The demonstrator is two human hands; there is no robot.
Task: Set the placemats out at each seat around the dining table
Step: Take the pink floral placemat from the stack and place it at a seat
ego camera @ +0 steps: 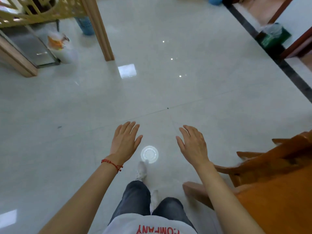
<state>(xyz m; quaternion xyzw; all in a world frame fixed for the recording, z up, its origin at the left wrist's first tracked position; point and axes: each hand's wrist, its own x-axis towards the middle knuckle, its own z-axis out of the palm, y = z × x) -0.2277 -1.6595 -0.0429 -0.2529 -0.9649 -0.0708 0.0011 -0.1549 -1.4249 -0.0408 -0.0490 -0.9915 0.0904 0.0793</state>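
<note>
Placemats: none visible in this view, nor the dining table's top; their location cannot be determined. Far left, a pale wooden frame with lattice panel (42, 10) stands on the glossy tiled floor (168, 92), with a white plastic container (63, 51) near its base and a blue basket (86, 26) behind one post. Left hand (125, 141), red cord bracelet (112, 163) at the wrist, is held out palm down, fingers spread flat, gripping nothing. Between the hands, on the floor, lies a round clear plastic lid (149, 154), just ahead of a white shoe (141, 171). Right hand (194, 146) is likewise extended palm down, fingers loosely splayed, empty. Far right, an orange-brown wooden chair (270, 183) sits beside the right forearm. A green bin with clear liner (273, 36) stands at upper right by a dark floor border.
</note>
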